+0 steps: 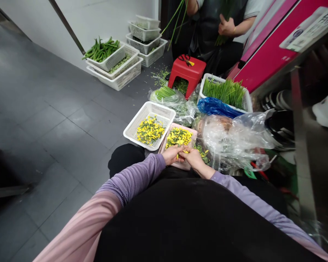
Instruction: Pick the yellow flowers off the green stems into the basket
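Note:
My left hand (pixel 172 155) and my right hand (pixel 193 158) meet over the near end of a pale pink tray (pixel 194 134) in front of me. Fingers of both are pinched together around a small yellow flower (pixel 184 151), largely hidden by them. In the tray lies a heap of yellow flowers with green stems (pixel 179 137). To its left, touching or nearly so, a white perforated basket (pixel 131 133) holds more yellow flowers (pixel 150 130). Green trimmings with a little yellow (pixel 202 154) lie right of my right hand.
Clear plastic bags (pixel 229 142) and a blue bag (pixel 218 107) lie to the right. Behind stand a basket of green stalks (pixel 225 92) and a red stool (pixel 187 69) bearing scissors (pixel 186 60). A co-worker (pixel 215 29) holds long green stalks. Stacked white baskets (pixel 117 82) line the wall.

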Demonstrator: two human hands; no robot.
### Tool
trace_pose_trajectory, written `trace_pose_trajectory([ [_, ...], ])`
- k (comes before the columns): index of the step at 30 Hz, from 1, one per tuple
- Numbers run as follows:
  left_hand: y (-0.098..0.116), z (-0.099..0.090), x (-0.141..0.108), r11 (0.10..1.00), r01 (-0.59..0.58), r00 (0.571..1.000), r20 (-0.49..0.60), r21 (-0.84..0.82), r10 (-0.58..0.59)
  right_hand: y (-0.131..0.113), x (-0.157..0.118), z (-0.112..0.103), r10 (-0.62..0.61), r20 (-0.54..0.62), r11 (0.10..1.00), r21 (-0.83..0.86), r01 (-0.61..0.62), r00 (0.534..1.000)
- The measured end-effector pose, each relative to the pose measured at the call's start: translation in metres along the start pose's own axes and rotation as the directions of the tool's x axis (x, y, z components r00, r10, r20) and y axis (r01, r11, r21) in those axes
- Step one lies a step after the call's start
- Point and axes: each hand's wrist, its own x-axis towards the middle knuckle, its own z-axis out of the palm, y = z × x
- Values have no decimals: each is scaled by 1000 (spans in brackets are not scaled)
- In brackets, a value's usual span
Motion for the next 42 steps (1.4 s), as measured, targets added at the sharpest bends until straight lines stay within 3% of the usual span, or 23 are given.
trace_pose_trajectory([
  [5,2,1,0,999,9,998,62,39,-12,2,4,-8,120,57,958,255,-131,991],
  [7,3,1,0,996,0,999,34,86,-2,3,3,-15,143,63,942,296,-156,988],
  [12,4,3,-1,960,-57,987,-130,275,96,7,5,-29,42,69,995,84,-48,997],
  [19,9,5,-4,887,-148,976,-81,437,203,6,11,-40,9,164,983,-181,22,986],
  [23,9,5,-4,829,-249,959,7,501,284,4,15,-44,38,188,962,-273,14,981],
  [27,10,4,-6,785,-248,957,17,567,289,1,15,-43,49,246,932,-360,45,968],
  [30,12,3,-8,815,-199,978,52,544,204,0,12,-44,-3,350,936,-328,126,937],
  [33,11,0,-7,840,-156,987,49,520,153,1,10,-51,-47,437,993,-81,91,898],
  [35,9,-2,-6,750,-153,976,-20,643,215,5,9,-56,-36,455,981,184,-55,890],
  [37,5,-4,-4,537,-167,944,-24,827,330,9,8,-56,-1,460,901,385,-198,888],
  [40,-1,-5,-2,194,-187,900,89,963,426,13,5,-45,60,445,829,476,-293,893],
  [42,-5,-6,-2,72,-202,892,153,977,426,11,2,-32,71,416,829,481,-285,907],
])
